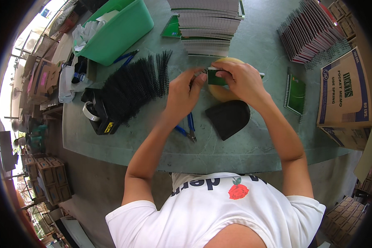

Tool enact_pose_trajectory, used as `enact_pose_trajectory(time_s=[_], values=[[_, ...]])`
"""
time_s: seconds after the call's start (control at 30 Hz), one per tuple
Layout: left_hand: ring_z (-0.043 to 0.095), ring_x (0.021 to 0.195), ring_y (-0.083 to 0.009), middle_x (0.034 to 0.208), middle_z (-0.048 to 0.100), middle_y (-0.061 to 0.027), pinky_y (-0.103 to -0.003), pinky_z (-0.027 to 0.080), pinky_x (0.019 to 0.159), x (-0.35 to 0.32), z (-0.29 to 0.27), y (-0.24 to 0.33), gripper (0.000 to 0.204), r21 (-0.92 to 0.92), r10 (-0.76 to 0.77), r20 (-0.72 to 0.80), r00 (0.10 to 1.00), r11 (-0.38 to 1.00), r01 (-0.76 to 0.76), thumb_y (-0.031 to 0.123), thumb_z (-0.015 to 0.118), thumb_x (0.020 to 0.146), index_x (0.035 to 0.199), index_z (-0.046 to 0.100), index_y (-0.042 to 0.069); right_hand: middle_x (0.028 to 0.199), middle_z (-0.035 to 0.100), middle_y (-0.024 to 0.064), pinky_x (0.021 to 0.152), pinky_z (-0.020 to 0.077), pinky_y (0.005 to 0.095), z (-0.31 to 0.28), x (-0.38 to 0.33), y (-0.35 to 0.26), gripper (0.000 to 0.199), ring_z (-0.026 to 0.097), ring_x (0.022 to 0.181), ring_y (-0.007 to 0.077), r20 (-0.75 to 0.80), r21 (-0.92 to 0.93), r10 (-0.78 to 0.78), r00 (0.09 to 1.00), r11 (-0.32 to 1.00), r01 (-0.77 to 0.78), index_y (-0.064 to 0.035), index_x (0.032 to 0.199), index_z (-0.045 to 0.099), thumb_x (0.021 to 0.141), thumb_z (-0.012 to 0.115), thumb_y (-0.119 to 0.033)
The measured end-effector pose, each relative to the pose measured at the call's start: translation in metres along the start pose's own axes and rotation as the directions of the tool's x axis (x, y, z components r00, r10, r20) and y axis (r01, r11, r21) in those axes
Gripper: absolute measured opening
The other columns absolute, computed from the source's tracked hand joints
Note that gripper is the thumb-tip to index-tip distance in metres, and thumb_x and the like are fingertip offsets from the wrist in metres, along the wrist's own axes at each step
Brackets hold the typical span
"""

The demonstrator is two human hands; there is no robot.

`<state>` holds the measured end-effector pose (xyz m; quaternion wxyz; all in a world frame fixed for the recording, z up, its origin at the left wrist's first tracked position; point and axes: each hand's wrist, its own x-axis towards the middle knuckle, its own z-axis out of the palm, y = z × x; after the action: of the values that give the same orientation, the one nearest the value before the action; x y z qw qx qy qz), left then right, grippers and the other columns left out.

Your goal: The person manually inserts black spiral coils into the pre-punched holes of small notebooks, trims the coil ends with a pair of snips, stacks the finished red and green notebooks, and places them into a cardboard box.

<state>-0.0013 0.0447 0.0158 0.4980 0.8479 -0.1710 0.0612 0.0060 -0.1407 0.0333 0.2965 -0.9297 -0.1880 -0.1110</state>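
Observation:
My right hand (244, 82) grips a small green-covered memo pad (215, 78) above the table, thumb across its cover. At the pad's left edge, my left hand (185, 91) is closed in a pinch. Whatever lies between its fingertips is too small to make out. Beneath the hands sits a pale yellow round object (223, 94), partly covered by the right hand. A black pad with one rounded end (229, 118) lies just nearer to me. Blue-handled pliers (190, 131) rest by my left forearm. To the left spreads a heap of black spiral binding coils (130, 84).
Beyond my hands stand stacked unbound pads (211, 29). At left are a tape dispenser (101, 115), a green tub (122, 31) and more blue-handled pliers (126, 57). At right are spiral-bound pads (308, 35), a bound green pad (295, 94) and a carton (347, 97).

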Motion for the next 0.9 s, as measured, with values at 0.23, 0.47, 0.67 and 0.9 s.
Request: enact_pose_trajectory(time_s=[0.23, 0.47, 0.67, 0.9], values=[[0.056, 0.06, -0.0132, 0.068, 0.059, -0.0101, -0.026, 0.046, 0.059, 0.0, 0.004, -0.003, 0.024, 0.042, 0.154, -0.034, 0.988, 0.987, -0.152, 0.016, 0.056, 0.09, 0.108, 0.063, 0.003, 0.081, 0.066, 0.0093, 0.067, 0.0489, 0.0384, -0.001, -0.003, -0.001, 0.023, 0.063, 0.074, 0.0302, 0.003, 0.022, 0.002, 1.0, 1.0, -0.002, -0.0128, 0.101, 0.067, 0.08, 0.058, -0.01], [0.059, 0.058, -0.0173, 0.069, 0.06, -0.0123, -0.028, 0.047, 0.057, 0.006, 0.008, -0.006, 0.017, 0.126, 0.196, -0.094, 0.976, 0.975, -0.183, 0.012, 0.061, 0.085, 0.097, 0.062, 0.0, 0.084, 0.066, 0.0084, 0.066, 0.0485, 0.0369, -0.002, -0.007, -0.003, 0.025, 0.063, 0.077, 0.0282, 0.044, 0.009, -0.027, 0.999, 1.0, 0.027, -0.0121, 0.101, 0.066, 0.078, 0.059, -0.006], [0.059, 0.063, -0.0205, 0.07, 0.061, -0.0116, -0.03, 0.047, 0.062, 0.011, -0.008, -0.004, 0.02, 0.089, 0.098, 0.031, 0.995, 0.991, -0.1, 0.011, 0.063, 0.082, 0.098, 0.062, -0.001, 0.08, 0.066, 0.0053, 0.066, 0.0473, 0.0364, -0.001, -0.011, -0.002, 0.027, 0.063, 0.078, 0.0255, 0.016, 0.002, -0.111, 0.994, 0.994, 0.11, -0.0103, 0.102, 0.062, 0.076, 0.059, -0.006], [0.057, 0.066, -0.0219, 0.074, 0.06, -0.0106, -0.032, 0.046, 0.065, 0.02, -0.024, 0.006, 0.024, 0.169, -0.065, 0.216, 0.974, 0.985, 0.028, 0.015, 0.064, 0.082, 0.101, 0.06, 0.0, 0.083, 0.063, 0.0081, 0.066, 0.0443, 0.0387, 0.014, -0.004, -0.003, 0.019, 0.061, 0.078, 0.029, -0.128, -0.004, -0.087, 0.988, 0.996, 0.088, -0.0086, 0.099, 0.056, 0.081, 0.06, -0.01]])
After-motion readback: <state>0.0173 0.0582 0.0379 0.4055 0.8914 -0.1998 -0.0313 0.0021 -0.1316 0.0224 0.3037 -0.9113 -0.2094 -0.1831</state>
